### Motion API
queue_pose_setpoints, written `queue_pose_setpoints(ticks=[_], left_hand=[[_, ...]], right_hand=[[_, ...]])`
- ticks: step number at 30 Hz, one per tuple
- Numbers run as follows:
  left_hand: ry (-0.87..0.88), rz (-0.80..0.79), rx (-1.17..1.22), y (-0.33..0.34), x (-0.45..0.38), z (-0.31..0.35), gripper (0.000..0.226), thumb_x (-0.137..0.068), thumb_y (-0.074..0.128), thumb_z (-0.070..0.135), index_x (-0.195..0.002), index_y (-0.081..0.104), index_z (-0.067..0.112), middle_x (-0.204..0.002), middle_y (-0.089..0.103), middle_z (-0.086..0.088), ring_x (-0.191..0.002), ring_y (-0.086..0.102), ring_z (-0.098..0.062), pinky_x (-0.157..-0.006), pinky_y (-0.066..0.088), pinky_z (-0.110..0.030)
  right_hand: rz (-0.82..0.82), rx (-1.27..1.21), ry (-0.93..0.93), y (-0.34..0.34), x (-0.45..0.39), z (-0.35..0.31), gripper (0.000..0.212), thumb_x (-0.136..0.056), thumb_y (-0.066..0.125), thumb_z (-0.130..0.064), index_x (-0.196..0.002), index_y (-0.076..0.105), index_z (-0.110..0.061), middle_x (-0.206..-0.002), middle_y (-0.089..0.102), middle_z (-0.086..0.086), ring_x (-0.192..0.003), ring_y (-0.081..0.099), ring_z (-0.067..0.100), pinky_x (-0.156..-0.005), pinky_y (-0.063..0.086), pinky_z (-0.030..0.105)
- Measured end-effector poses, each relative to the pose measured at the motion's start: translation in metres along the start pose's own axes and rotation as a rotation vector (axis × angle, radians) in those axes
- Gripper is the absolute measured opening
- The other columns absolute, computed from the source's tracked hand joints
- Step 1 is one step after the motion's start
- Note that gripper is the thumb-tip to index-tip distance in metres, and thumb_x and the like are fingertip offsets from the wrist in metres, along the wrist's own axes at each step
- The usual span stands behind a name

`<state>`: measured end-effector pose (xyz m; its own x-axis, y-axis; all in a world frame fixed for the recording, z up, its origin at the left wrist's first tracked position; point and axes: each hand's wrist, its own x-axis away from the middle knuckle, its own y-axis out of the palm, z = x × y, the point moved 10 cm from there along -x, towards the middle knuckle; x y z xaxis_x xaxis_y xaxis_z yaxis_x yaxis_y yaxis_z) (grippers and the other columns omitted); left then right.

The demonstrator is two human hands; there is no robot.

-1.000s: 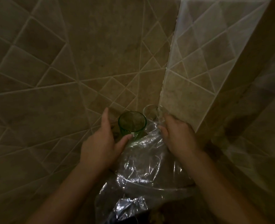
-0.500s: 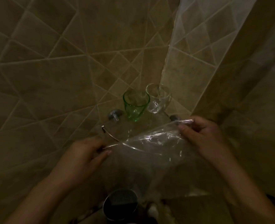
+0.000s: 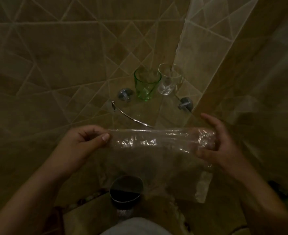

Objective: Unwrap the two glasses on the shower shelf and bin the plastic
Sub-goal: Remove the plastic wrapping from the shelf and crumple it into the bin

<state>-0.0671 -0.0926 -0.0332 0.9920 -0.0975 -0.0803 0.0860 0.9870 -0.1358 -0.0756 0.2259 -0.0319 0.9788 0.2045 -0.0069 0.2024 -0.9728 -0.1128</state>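
Both glasses, green glass (image 3: 146, 85) and clear glass (image 3: 169, 80), stand bare on the corner shelf (image 3: 139, 114). Left hand (image 3: 82, 145) pinches the plastic (image 3: 156, 145), right hand (image 3: 217, 143) grips the far end, stretched above the bin (image 3: 125, 192), ready for dropping, I'd say.

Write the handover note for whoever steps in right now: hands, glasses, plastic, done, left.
Left hand: pinching the left end of the plastic sheet.
Right hand: holding its right end, the sheet stretched between both.
Green glass and clear glass: bare, upright, side by side on the corner glass shelf.
Done: both glasses unwrapped.
Left: drop the plastic in the dark bin on the floor below.
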Motion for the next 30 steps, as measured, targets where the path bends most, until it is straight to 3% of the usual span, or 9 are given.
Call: queue_pose_setpoints(ticks=[4,8,12,15,18,20,22,26,30], left_hand=[[0.038,0.138,0.016,-0.004,0.022,0.009,0.012,-0.080,0.061,0.025,-0.076,0.072,0.021,-0.064,0.069,0.006,-0.060,0.059,-0.002,-0.056,0.047,-0.012],[0.007,0.161,0.002,0.008,0.047,0.007,0.010,-0.080,0.064,0.026,-0.078,0.073,0.023,-0.062,0.070,0.007,-0.057,0.060,-0.003,-0.054,0.050,-0.015],[0.007,0.084,-0.281,0.025,0.054,0.018,0.008,-0.082,0.069,0.031,-0.079,0.071,0.024,-0.069,0.071,0.000,-0.061,0.062,-0.005,-0.059,0.050,-0.024],[0.062,-0.120,-0.407,0.055,0.050,0.038,0.011,-0.084,0.066,0.031,-0.080,0.070,0.022,-0.068,0.068,0.000,-0.061,0.059,-0.003,-0.058,0.046,-0.020],[0.062,-0.214,-0.420,0.072,0.047,0.055,0.012,-0.084,0.065,0.029,-0.087,0.070,0.018,-0.074,0.070,0.000,-0.065,0.064,-0.007,-0.062,0.052,-0.023],[0.098,-0.138,-0.507,0.061,0.044,0.064,0.020,-0.084,0.066,0.031,-0.101,0.067,0.021,-0.081,0.071,0.003,-0.071,0.067,-0.009,-0.065,0.055,-0.024],[0.147,0.106,-0.581,0.028,0.047,0.070,0.051,-0.078,0.066,0.051,-0.122,0.055,0.029,-0.099,0.067,0.007,-0.090,0.065,-0.003,-0.074,0.053,-0.023],[-0.021,0.445,-0.182,-0.022,0.087,0.020,0.107,-0.056,0.074,0.069,-0.143,0.021,0.038,-0.145,0.039,0.003,-0.125,0.043,-0.009,-0.094,0.042,-0.028],[-0.439,0.123,0.339,0.039,0.131,-0.076,0.130,-0.042,0.089,0.056,-0.148,0.015,0.037,-0.146,0.042,0.005,-0.124,0.049,-0.017,-0.101,0.040,-0.041]], right_hand=[[0.023,-0.032,-0.027,-0.006,0.009,-0.005,0.057,-0.063,0.072,-0.013,-0.118,0.060,-0.021,-0.066,0.071,-0.002,-0.060,0.067,0.009,-0.053,0.054,0.019],[0.100,-0.066,-0.005,-0.019,0.027,0.013,0.023,-0.069,0.067,-0.025,-0.090,0.070,-0.034,-0.066,0.069,0.000,-0.059,0.060,0.008,-0.058,0.049,0.026],[0.050,0.038,-0.076,-0.011,0.039,0.000,0.053,-0.070,0.072,-0.045,-0.119,0.053,-0.038,-0.123,0.060,-0.001,-0.104,0.061,0.005,-0.080,0.052,0.022],[-0.252,0.498,-0.083,0.039,0.037,-0.014,0.072,-0.054,0.073,-0.066,-0.119,0.042,-0.059,-0.127,0.053,-0.021,-0.112,0.052,-0.007,-0.089,0.046,0.019],[-0.504,0.530,0.003,0.092,0.044,0.000,0.049,-0.071,0.078,-0.040,-0.116,0.058,-0.038,-0.108,0.068,-0.012,-0.097,0.064,0.001,-0.086,0.054,0.029],[-0.454,0.422,-0.049,0.104,0.043,-0.003,0.018,-0.083,0.070,-0.012,-0.094,0.068,-0.027,-0.082,0.074,-0.008,-0.075,0.070,0.004,-0.067,0.057,0.026],[-0.335,0.267,-0.057,0.100,0.043,-0.003,0.026,-0.085,0.064,-0.001,-0.081,0.069,-0.026,-0.066,0.072,-0.011,-0.059,0.065,0.000,-0.054,0.049,0.016],[-0.141,-0.161,-0.002,0.087,0.051,0.010,0.027,-0.086,0.059,0.003,-0.081,0.073,-0.019,-0.060,0.071,-0.001,-0.051,0.063,0.006,-0.047,0.048,0.017],[-0.109,-0.418,0.081,0.102,0.062,0.030,0.015,-0.075,0.064,-0.008,-0.077,0.074,-0.020,-0.063,0.072,0.001,-0.054,0.065,0.011,-0.049,0.052,0.022]])
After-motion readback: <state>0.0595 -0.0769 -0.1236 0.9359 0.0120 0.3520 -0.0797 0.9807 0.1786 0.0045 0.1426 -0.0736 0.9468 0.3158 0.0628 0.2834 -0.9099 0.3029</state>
